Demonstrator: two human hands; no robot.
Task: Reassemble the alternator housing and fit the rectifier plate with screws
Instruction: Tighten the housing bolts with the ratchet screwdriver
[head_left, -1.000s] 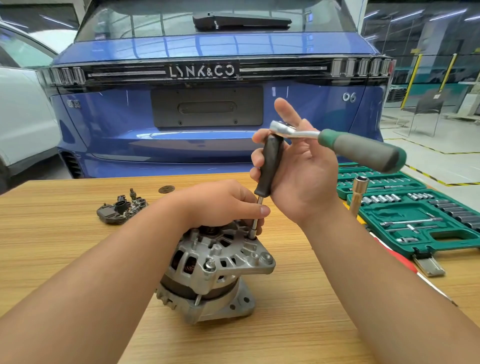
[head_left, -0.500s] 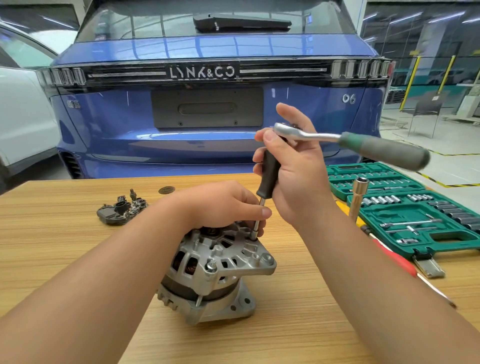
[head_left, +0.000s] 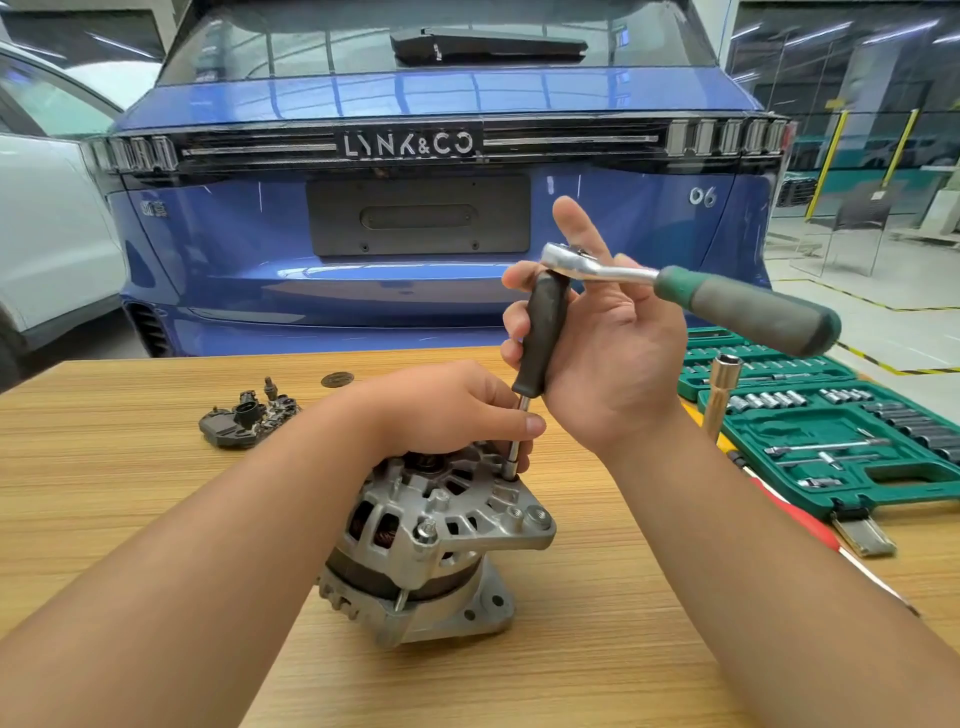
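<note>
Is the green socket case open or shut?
Open: the socket case lies flat on the table with sockets and bars showing inside.

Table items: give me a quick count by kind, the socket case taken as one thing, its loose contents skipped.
Alternator: 1
Rectifier plate: 1
Ratchet with driver extension: 1
Green socket case: 1
Upright long socket: 1
Red-handled tool: 1
Small dark disc: 1
Total: 7
</note>
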